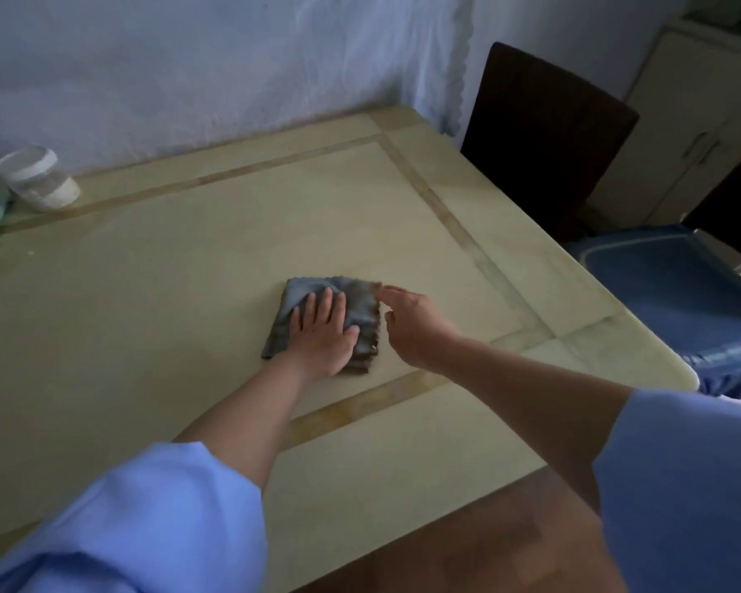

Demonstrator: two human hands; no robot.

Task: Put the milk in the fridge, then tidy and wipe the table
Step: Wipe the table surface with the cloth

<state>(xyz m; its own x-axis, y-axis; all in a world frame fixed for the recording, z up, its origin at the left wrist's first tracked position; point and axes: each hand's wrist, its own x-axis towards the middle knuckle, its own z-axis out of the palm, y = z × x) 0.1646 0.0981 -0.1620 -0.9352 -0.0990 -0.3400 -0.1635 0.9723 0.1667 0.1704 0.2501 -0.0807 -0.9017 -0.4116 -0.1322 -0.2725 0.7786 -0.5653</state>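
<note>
Press cloth (362,306) flat under open left hand (321,331); sweep bench (146,314) in overlapping passes. Move open, empty right hand (407,325) clear.

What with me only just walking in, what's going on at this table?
A person seems to be wiping the table: the left hand presses flat on a folded grey cloth. The right hand is open, just beside the cloth's right edge. A lidded jar stands at the far left. No milk is in view.
</note>
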